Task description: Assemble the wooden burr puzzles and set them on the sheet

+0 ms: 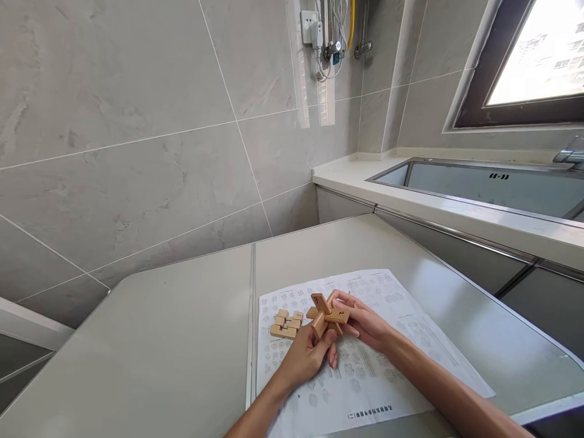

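Observation:
Both hands grip one wooden interlocking puzzle (325,315), whose brown bars cross each other and carry dark number marks. My left hand (306,354) closes on its lower end, thumb against the wood. From the right, my right hand (365,320) holds it with bent fingers, partly hidden behind the bars. Just left of the puzzle, several lighter notched wooden pieces (286,324) sit together. Beneath everything spreads a white instruction sheet (383,371) printed with small line drawings.
The sheet lies on a pale table (182,340) with a seam running down it. A tiled wall stands behind. To the right is a counter with a sink (479,185) under a window (538,55). A socket (309,27), cables and pipes are on the wall.

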{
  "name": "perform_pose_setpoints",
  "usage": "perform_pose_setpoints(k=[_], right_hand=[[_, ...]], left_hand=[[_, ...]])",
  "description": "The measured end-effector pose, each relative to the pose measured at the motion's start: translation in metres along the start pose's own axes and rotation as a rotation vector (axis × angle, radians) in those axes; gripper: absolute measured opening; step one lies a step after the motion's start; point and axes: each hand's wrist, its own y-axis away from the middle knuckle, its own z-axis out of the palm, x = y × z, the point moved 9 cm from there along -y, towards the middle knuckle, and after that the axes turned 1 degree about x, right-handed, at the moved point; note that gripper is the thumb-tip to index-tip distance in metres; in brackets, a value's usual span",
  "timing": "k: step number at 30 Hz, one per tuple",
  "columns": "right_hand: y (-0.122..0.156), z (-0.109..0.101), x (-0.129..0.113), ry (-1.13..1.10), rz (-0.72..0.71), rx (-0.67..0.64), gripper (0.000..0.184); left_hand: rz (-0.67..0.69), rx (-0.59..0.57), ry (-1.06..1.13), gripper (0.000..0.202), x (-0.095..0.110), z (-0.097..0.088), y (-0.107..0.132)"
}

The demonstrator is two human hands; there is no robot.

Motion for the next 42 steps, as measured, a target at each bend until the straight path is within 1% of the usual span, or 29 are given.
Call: perform_pose_setpoints(k=[3, 6, 9, 11, 13, 16, 20, 24, 29, 32, 35, 42], right_hand=[[-0.001, -0.002, 0.006, -0.019, 0.01, 0.004, 0.04], [-0.003, -0.005, 0.008, -0.049, 0.007, 0.024, 0.038], [-0.004, -0.009, 0.007, -0.095, -0.002, 0.062, 0.034], [-0.006, -0.015, 0.003, -0.136, -0.021, 0.109, 0.033], [-0.008, -0.025, -0.002, -0.187, -0.062, 0.18, 0.031], [-0.01, -0.047, -0.01, -0.274, -0.131, 0.306, 0.028], [-0.011, -0.073, -0.012, -0.369, -0.18, 0.437, 0.027], [-0.009, -0.089, -0.009, -0.429, -0.221, 0.526, 0.029], [-0.005, -0.107, -0.008, -0.452, -0.272, 0.62, 0.027], [-0.003, -0.115, -0.01, -0.463, -0.3, 0.65, 0.029], [-0.001, -0.12, -0.014, -0.473, -0.328, 0.653, 0.033], [-0.001, -0.125, -0.017, -0.504, -0.369, 0.653, 0.032]], left_hand=[[0.004, -0.014, -0.023, 0.043, -0.001, 0.002, 0.0], [0.009, -0.009, 0.006, 0.042, -0.004, 0.001, -0.002], [0.003, 0.027, 0.066, 0.043, -0.007, -0.004, -0.004], [-0.003, 0.052, 0.092, 0.044, -0.01, -0.007, -0.005], [-0.018, 0.062, 0.097, 0.045, -0.012, -0.008, -0.005], [-0.051, 0.054, 0.082, 0.045, -0.014, -0.007, -0.004], [-0.071, 0.036, 0.049, 0.046, -0.013, -0.004, -0.003], [-0.089, 0.038, 0.009, 0.048, -0.012, -0.003, -0.002], [-0.101, 0.025, -0.02, 0.047, -0.011, -0.002, -0.001], [-0.091, 0.021, -0.043, 0.046, -0.011, -0.002, -0.001], [-0.082, 0.015, -0.052, 0.044, -0.012, -0.002, -0.001], [-0.092, 0.0, -0.088, 0.042, -0.009, 0.0, 0.0]])
